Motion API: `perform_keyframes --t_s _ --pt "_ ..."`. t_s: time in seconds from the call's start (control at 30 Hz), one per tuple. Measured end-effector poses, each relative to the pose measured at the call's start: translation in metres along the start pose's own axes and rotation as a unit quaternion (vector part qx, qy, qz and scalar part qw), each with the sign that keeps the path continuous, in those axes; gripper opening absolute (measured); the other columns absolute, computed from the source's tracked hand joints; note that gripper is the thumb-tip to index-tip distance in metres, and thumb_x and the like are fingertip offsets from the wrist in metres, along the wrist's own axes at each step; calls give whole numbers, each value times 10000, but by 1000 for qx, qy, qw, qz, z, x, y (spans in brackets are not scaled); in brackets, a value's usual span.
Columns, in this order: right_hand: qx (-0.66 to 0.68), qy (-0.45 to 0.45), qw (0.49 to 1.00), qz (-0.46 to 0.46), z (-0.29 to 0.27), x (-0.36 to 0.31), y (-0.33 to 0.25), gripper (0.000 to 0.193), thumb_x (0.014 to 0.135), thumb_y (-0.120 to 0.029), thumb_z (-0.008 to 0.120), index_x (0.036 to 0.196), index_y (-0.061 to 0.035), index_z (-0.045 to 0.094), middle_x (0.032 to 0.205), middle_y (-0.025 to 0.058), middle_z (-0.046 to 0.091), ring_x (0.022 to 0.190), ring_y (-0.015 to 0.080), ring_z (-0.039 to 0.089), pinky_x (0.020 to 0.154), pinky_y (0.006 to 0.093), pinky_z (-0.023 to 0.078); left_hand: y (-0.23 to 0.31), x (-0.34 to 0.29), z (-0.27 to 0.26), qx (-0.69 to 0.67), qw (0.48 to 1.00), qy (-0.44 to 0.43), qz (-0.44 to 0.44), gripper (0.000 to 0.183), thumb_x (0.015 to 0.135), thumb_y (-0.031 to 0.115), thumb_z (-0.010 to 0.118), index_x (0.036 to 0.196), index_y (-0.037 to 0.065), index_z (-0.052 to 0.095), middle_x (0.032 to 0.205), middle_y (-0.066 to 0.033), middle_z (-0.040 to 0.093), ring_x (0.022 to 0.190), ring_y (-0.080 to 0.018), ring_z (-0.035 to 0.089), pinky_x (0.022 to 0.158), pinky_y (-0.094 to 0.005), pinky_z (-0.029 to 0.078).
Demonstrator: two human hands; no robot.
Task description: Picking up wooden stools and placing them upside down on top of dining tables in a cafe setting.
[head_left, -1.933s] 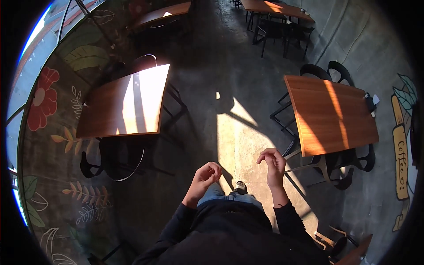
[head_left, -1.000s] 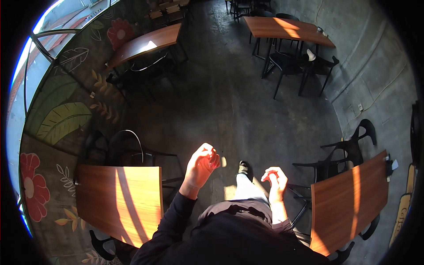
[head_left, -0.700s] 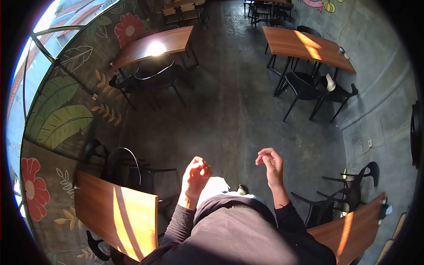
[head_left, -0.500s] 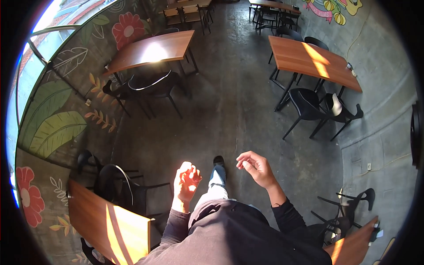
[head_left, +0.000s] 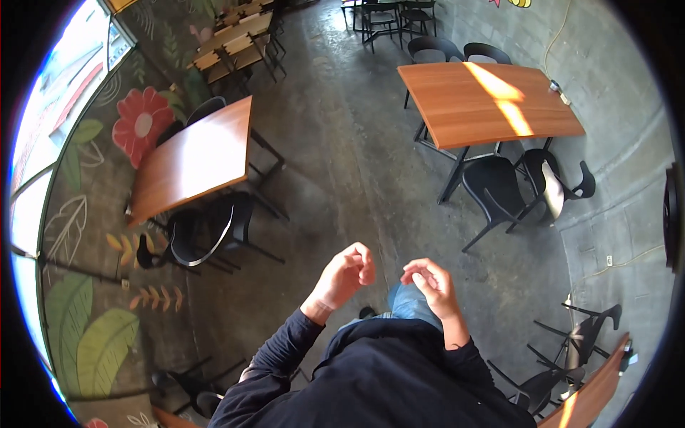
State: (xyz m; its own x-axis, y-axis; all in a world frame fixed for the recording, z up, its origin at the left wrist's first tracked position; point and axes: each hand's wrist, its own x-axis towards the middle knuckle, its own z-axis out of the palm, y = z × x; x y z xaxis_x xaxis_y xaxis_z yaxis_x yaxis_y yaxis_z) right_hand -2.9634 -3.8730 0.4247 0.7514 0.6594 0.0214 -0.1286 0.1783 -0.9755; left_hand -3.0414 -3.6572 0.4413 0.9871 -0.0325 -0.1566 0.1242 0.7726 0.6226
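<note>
My left hand is raised in front of my body with its fingers loosely curled, and nothing shows in it. Close by on the right, my right hand is held up too, its fingers bent and the thumb apart, holding nothing. A gap lies between the two hands, and neither touches any furniture. Below them are my blue jeans and the grey concrete floor.
A wooden table with black chairs stands on the left by a painted wall. Ahead right is another wooden table with black chairs. At the lower right, more chairs flank a table edge. An aisle runs between.
The view has moved forward along the aisle; the side tables now sit nearer. My left hand has come up and right, closer to my right hand, out of the bright sunlight.
</note>
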Motion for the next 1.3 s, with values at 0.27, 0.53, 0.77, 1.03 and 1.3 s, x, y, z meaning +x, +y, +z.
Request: perform_keyframes --t_s 0.27,0.53,0.77,1.03,1.3 --pt "-6 64 998 -4 -91 193 33 201 967 -133 541 1060 34 603 886 89 654 828 143 625 793 282 508 73 183 -57 -88 995 34 44 68 838 71 488 905 70 491 774 -12 483 692 -123 434 659 -277 385" --pt "-25 -58 998 -25 -125 452 -23 162 970 -115 523 1029 11 605 842 65 626 809 133 605 776 282 501 154 286 -102 -180 949 120 231 283 761 -49 549 971 116 456 898 4 426 760 -104 410 666 -242 372" --pt "-33 -168 984 -59 -89 655 -14 194 978 -123 500 1043 25 607 867 78 647 824 133 617 787 275 495 225 392 -182 -96 928 186 307 401 736 -168 516 977 140 429 954 -1 420 762 -101 402 674 -250 354" --pt "-109 -120 987 -9 -100 821 2 164 950 -95 553 1038 15 637 906 79 676 867 139 651 784 278 514 392 579 -235 25 971 99 216 327 771 -139 517 969 107 433 925 0 387 729 -99 389 649 -255 328" --pt "-180 88 979 -18 -193 970 10 157 958 -89 543 1052 3 628 868 75 678 812 129 642 761 264 499 537 774 -268 135 977 -29 165 458 621 -183 345 964 103 445 941 -17 382 693 -106 336 621 -265 285"
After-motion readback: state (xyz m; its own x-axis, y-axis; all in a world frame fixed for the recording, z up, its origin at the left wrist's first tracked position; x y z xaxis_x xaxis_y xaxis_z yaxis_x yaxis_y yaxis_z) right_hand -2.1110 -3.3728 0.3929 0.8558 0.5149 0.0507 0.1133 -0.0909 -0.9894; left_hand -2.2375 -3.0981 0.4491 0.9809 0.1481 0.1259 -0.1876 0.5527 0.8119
